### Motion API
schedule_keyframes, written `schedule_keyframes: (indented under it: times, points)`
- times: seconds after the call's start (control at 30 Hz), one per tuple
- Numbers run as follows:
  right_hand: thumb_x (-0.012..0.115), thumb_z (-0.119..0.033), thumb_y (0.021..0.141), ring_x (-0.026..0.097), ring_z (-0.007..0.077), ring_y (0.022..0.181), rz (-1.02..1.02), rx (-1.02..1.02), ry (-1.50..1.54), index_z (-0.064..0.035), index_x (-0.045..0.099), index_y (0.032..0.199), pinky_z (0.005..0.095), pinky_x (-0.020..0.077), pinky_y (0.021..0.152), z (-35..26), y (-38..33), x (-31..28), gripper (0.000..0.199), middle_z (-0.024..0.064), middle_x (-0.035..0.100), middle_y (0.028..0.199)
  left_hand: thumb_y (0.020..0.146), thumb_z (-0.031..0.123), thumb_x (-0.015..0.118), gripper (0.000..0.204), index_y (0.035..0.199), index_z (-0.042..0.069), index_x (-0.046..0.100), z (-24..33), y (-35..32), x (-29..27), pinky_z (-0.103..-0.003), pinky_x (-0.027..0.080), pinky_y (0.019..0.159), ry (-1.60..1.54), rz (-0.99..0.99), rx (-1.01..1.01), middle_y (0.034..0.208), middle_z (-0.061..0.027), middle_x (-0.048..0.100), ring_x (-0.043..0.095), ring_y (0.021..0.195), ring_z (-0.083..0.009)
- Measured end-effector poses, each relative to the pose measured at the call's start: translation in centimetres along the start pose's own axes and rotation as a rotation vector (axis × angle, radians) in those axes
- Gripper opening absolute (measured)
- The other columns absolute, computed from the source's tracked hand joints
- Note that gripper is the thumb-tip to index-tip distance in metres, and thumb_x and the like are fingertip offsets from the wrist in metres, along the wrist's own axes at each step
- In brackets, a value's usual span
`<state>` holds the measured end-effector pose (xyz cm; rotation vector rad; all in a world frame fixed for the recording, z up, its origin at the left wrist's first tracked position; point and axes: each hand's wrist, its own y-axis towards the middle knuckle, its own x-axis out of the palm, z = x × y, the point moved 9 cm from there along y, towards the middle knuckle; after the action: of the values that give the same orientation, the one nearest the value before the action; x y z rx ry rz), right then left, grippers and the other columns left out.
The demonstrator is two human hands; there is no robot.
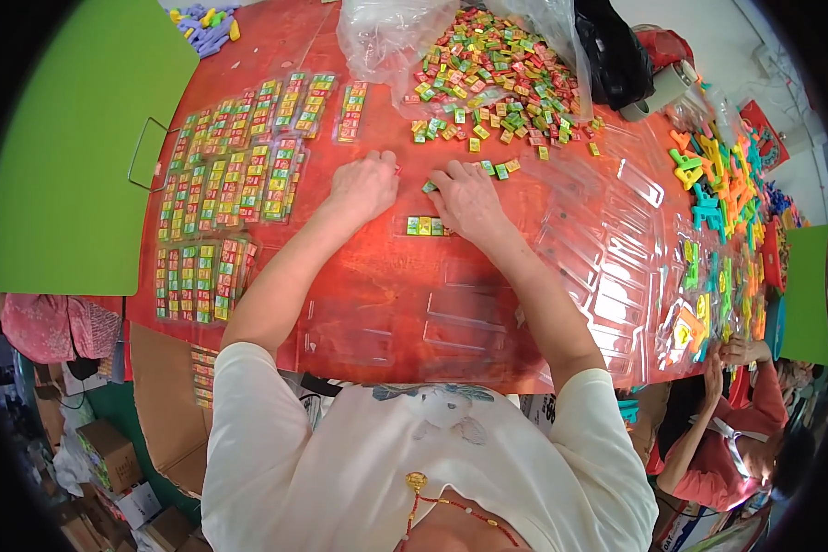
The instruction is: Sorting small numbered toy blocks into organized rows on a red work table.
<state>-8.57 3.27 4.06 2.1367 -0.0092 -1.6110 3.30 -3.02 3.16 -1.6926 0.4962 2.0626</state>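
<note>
In front of me lies a narrow clear plastic tray [401, 226] with several small yellow and green boxes [423, 226] in a row; its right end is hidden under my right hand. My right hand [469, 202] is closed, with a small green box [429, 187] pinched at its fingertips. To its left, my left hand [363, 186] rests low over the red table, its fingers bent together; what they hold is too small to make out. A few loose boxes [501, 171] lie just beyond my right hand.
A large heap of small boxes [501, 78] spills from a clear bag at the back. Filled trays [216, 193] stand in rows on the left, with empty clear trays [607, 267] at right. Colourful plastic toy pieces [722, 184] lie farther right, near another person's hands [743, 351].
</note>
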Motion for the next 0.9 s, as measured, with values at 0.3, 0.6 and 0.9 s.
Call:
schedule_keyframes:
  times: [0.3, 0.6, 0.9]
  points:
    - [0.068, -0.019, 0.085, 0.061, 0.0322, 0.089, 0.096, 0.149, 0.098, -0.0077, 0.068, 0.103, 0.0459, 0.0487, 0.076, 5.9, -1.3, -2.9, 0.021, 0.0116, 0.060, 0.089, 0.096, 0.028, 0.055, 0.030, 0.117, 0.007, 0.054, 1.4, 0.5, -1.2, -0.052, 0.052, 0.085, -0.193, -0.047, 0.072, 0.115, -0.0191, 0.056, 0.062, 0.106, -0.0395]
    - [0.065, -0.022, 0.086, 0.061, 0.0263, 0.087, 0.043, 0.024, -0.199, -0.0109, 0.062, 0.087, 0.0421, 0.0437, 0.075, 3.6, 0.0, -1.5, 0.012, 0.0082, 0.061, 0.090, 0.087, 0.017, 0.063, 0.043, 0.128, 0.009, 0.050, 4.6, 0.8, 0.7, -0.049, 0.053, 0.082, -0.135, -0.135, 0.232, 0.113, -0.0182, 0.051, 0.062, 0.103, -0.0404]
    - [0.065, -0.027, 0.086, 0.064, 0.0286, 0.089, -0.044, 0.193, -0.156, -0.0078, 0.063, 0.090, 0.0465, 0.0442, 0.080, 4.6, 0.1, -1.6, 0.019, 0.0094, 0.063, 0.090, 0.087, 0.012, 0.061, 0.050, 0.135, 0.010, 0.045, 4.2, 1.0, 0.9, -0.052, 0.051, 0.087, -0.245, -0.173, 0.160, 0.120, -0.0228, 0.052, 0.061, 0.104, -0.0432]
